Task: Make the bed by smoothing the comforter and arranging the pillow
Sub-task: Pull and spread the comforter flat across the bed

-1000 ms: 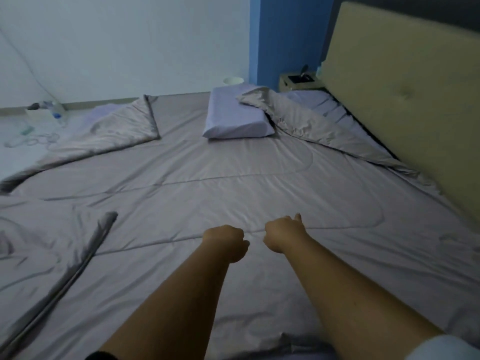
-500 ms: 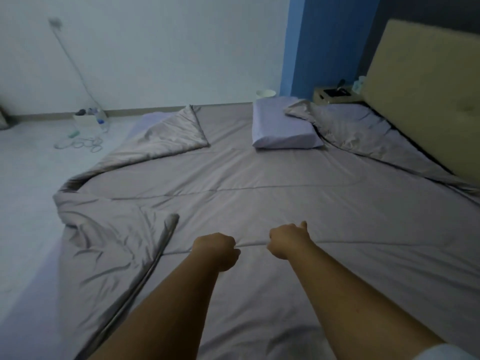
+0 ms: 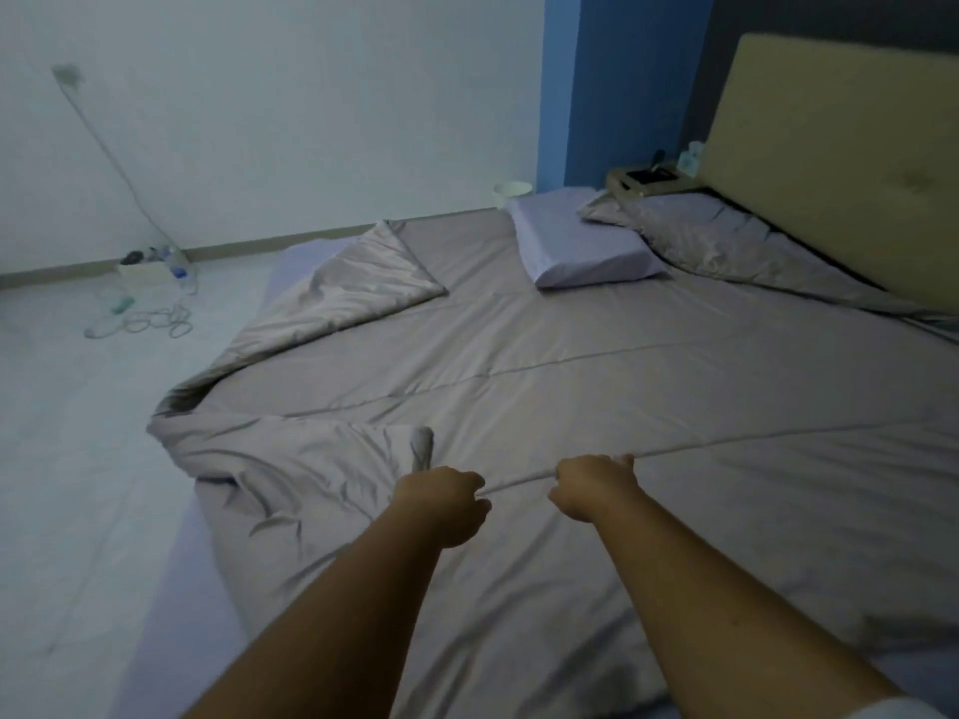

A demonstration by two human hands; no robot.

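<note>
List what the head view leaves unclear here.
Head view only.
Fingertips of left hand and right hand: curled under, hidden by knuckles.
Items on beige bedside table: too small, dim.
Right part of grey quilted comforter: cut off by frame edge.

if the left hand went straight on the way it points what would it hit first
Probably the pillow: the left hand, gripping the comforter, points up-right across flat fabric toward it. Depth is uncertain.
</note>
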